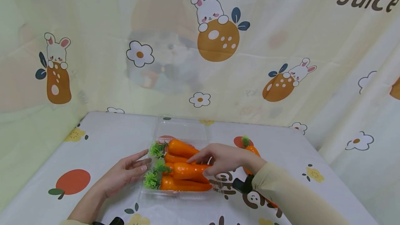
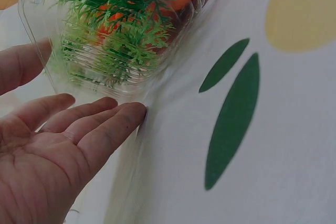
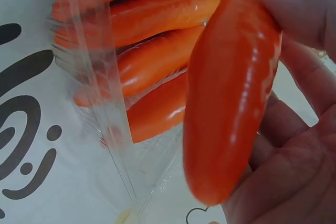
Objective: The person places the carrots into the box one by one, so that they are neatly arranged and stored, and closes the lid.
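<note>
A clear plastic container (image 1: 175, 192) holds several orange toy carrots (image 1: 184, 185) with green tops pointing left. My right hand (image 1: 226, 157) is over its right part; the right wrist view shows the thumb and fingers pinching one carrot (image 3: 231, 93), above others (image 3: 163, 14) lying side by side. My left hand (image 1: 125, 174) is at the container's left side, fingers extended. In the left wrist view, that hand (image 2: 68, 145) lies palm up with its fingertips close to the ribbed wall by the green tops (image 2: 121, 35); whether they touch it, I cannot tell.
The container's transparent lid (image 1: 182, 129) lies folded back behind it. More carrots (image 1: 252, 151) lie on the printed tablecloth (image 1: 109, 131) to the right, partly hidden by my right arm. A patterned curtain (image 1: 168, 79) hangs behind the table.
</note>
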Demonstrator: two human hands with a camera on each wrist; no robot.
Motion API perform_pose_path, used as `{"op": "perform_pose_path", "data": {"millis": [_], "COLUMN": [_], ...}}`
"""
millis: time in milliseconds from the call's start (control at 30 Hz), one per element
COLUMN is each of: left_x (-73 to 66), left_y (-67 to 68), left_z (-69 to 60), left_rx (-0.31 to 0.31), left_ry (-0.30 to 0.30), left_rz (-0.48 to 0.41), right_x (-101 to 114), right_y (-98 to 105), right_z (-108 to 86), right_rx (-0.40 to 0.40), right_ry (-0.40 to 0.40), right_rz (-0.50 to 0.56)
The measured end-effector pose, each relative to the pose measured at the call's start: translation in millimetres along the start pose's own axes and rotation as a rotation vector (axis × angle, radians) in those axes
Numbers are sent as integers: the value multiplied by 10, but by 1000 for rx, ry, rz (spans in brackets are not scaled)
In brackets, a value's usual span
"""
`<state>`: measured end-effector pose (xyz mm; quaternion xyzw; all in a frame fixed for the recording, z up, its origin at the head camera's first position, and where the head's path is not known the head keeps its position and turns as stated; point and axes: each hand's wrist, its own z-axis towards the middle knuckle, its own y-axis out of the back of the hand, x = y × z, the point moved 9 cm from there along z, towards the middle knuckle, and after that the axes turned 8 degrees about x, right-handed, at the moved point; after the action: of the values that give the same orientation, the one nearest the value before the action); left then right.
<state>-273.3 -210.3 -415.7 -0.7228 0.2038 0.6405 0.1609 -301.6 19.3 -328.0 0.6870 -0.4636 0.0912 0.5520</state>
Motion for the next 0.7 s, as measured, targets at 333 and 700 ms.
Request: {"op": "perform_pose_path", "data": {"millis": [333,700], "left_x": [-15,-6], "left_y": [3,1], "left_z": [-15,-7], "left_rx": [-2,-20], "left_ry": [-7,7], "left_rz": [9,15], "right_x": [-41,-97], "right_y": [14,11], "right_z": [118,216], "right_rx": [-33,-99], "right_ry": [-2,-28], "right_rz": [12,26]}}
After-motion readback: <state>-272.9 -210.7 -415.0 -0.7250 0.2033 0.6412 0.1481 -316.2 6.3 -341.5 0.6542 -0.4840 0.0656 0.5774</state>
